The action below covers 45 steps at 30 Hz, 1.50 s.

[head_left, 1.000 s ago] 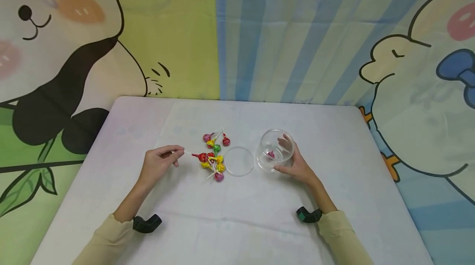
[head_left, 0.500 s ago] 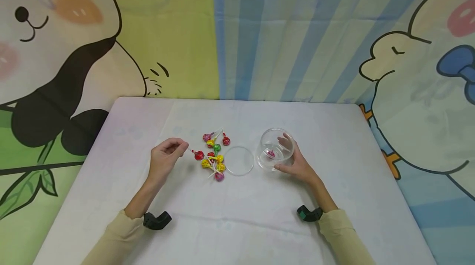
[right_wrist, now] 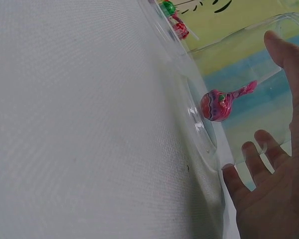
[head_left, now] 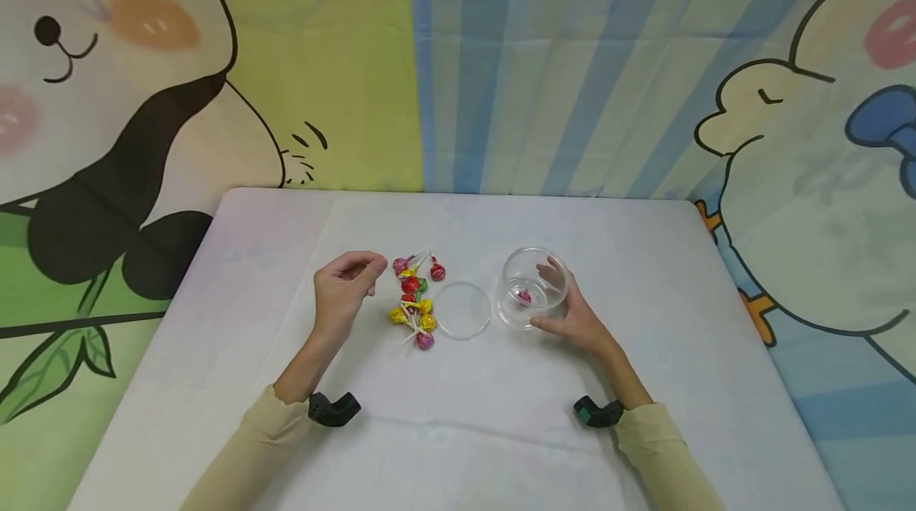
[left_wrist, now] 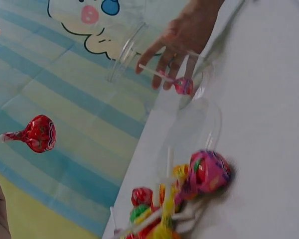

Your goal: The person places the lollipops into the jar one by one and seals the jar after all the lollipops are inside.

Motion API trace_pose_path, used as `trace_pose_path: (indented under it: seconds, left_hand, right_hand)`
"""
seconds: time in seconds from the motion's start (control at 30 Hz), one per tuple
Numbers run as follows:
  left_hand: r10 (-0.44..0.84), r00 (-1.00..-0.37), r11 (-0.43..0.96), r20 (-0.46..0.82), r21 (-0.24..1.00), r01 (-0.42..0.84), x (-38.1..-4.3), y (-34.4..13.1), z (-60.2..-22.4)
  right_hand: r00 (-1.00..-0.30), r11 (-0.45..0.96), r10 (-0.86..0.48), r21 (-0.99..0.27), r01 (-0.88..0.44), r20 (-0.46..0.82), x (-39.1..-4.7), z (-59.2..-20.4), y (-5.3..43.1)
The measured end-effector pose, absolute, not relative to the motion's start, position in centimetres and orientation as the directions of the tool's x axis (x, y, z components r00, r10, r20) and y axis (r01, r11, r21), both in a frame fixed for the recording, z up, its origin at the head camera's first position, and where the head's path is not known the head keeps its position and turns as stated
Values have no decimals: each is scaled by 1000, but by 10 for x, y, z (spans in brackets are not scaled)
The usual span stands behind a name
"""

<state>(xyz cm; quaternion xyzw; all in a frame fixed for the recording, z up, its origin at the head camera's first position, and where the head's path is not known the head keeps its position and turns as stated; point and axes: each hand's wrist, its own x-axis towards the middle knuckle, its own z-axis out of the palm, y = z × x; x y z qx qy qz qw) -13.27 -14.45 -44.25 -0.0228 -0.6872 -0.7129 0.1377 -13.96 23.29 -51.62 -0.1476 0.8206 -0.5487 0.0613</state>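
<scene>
My left hand (head_left: 347, 292) pinches the white stick of a red-wrapped lollipop (left_wrist: 41, 133), whose head hangs above the loose candies in the head view. Its fingertips are mostly out of the left wrist view. My right hand (head_left: 568, 312) grips the side of a clear jar (head_left: 511, 276) standing upright on the table, thumb and fingers spread around the wall. Inside the jar, a pink lollipop (right_wrist: 217, 105) leans with its head at the bottom. Left of the jar lies a group of lollipops in yellow (head_left: 427, 322), pink (head_left: 425, 341), red (head_left: 437, 272) and green wrappers.
A round clear lid (head_left: 463, 310) lies flat between the candies and the jar. The table (head_left: 458, 431) has a white cloth. Behind it hangs a cartoon-printed backdrop (head_left: 343, 58). Each wrist wears a black camera mount (head_left: 334, 409).
My left hand has drawn the red lollipop up out of the group, then moved right and away from me with it. The right hand and jar have stayed in place.
</scene>
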Motion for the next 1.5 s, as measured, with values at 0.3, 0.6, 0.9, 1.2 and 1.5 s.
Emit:
trace_pose_path:
  seconds: [0.3, 0.6, 0.9, 1.2, 1.5]
  left_hand:
    - [44, -970, -33, 241, 970, 240, -144, -72, -426]
    - [177, -947, 150, 268, 943, 296, -155, -23, -416]
    - [316, -891, 343, 327, 836, 429, -166, -1, -428]
    - [412, -838, 438, 358, 728, 527, -168, 15, -434]
    - [419, -844, 523, 336, 670, 527, -168, 24, -439]
  right_hand:
    - [-948, 348, -314, -924, -159, 45, -131, -492, 226]
    - [-947, 344, -320, -927, -147, 31, -128, -480, 224]
    - [-946, 352, -323, -923, -155, 35, -132, -491, 227]
    - [-947, 342, -314, -922, -182, 70, -138, -512, 236]
    - [-946, 329, -319, -929, -169, 59, -138, -512, 235]
